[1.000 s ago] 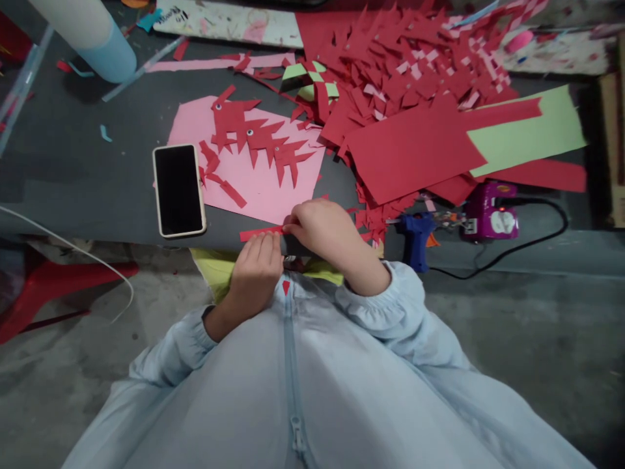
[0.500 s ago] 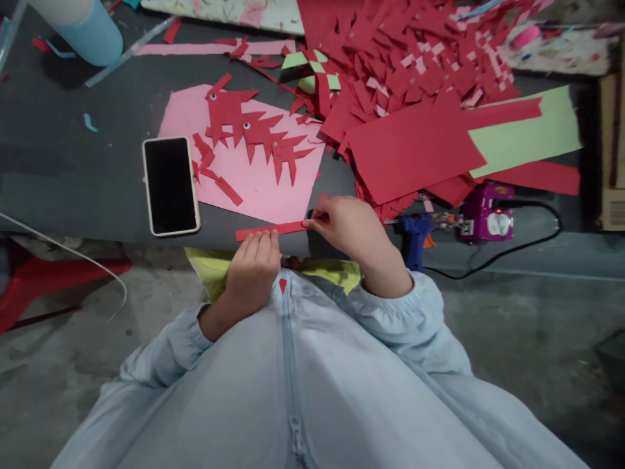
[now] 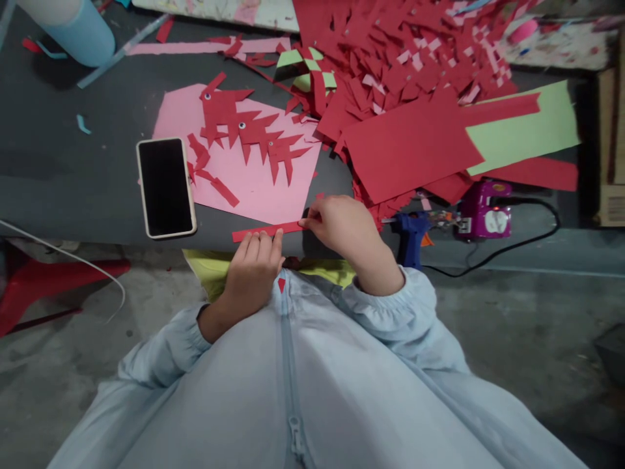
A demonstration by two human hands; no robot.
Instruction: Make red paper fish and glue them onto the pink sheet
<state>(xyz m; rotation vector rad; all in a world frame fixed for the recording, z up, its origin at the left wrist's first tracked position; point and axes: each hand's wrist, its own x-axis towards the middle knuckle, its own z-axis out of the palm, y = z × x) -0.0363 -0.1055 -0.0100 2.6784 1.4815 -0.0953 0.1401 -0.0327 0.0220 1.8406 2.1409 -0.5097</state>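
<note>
A narrow red paper strip [image 3: 291,227] lies along the front edge of the dark table. My left hand [image 3: 254,266] holds it down with the fingertips, and the strip's left end sticks out past them. At the strip's right end, my right hand [image 3: 344,229] pinches it between thumb and bent fingers. Just beyond the strip is a sheet of pink paper [image 3: 283,200]. On it sit several folded red paper fish, among them a larger fish [image 3: 222,117], with small googly eyes and pointed fins. Some red scraps [image 3: 224,191] lie beside them.
Left of the pink sheet lies a phone [image 3: 166,187]. A blue glue gun [image 3: 411,238] and a purple power plug block [image 3: 484,212] sit at the right edge. Behind are red sheets [image 3: 410,146], a green sheet [image 3: 532,133] and a heap of red paper pieces [image 3: 415,52]. A blue bottle [image 3: 88,36] stands back left.
The index finger of my left hand has spread away from its other fingers on the strip. My right hand keeps its pinch. The whole view has shifted slightly.
</note>
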